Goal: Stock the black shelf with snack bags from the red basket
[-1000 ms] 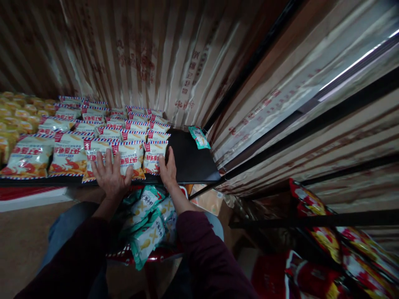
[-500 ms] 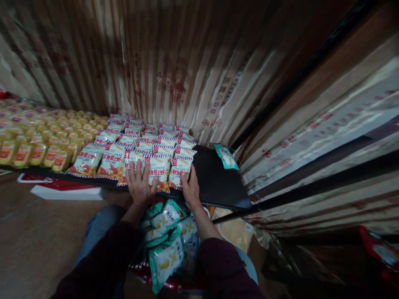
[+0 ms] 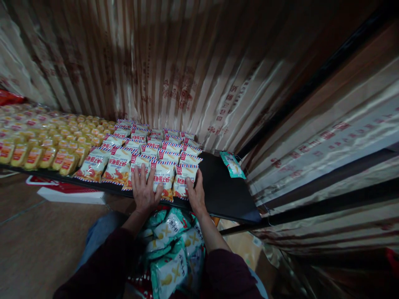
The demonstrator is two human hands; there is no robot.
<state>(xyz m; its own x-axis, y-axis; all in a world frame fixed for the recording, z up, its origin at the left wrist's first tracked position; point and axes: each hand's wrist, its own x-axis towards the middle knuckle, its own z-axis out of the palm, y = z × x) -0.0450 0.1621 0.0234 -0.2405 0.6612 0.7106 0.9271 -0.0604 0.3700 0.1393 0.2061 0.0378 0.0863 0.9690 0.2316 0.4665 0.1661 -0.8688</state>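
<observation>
Rows of white, red and orange snack bags [image 3: 163, 179] stand on a black shelf [image 3: 220, 187]. My left hand [image 3: 145, 191] lies with fingers spread over the front row, touching the bags there. At the right end of that row, my right hand [image 3: 196, 193] rests against the side of the last snack bag [image 3: 183, 181], its thumb on the front and fingers along the edge. Neither hand is wrapped round a bag. Below the shelf, between my forearms, green and white snack bags [image 3: 170, 272] are heaped in a red basket [image 3: 140, 286].
Small yellow packs [image 3: 34, 155] fill the shelf's left part. One green bag [image 3: 232, 164] lies at its right end, by a black metal frame [image 3: 246, 145]. Printed sheeting [image 3: 187, 83] hangs behind. A red and white box [image 3: 71, 195] lies under the shelf.
The view has shifted, so the shelf and bags appear slightly lower and further right. My hands stay on the front row, with little change in their placing.
</observation>
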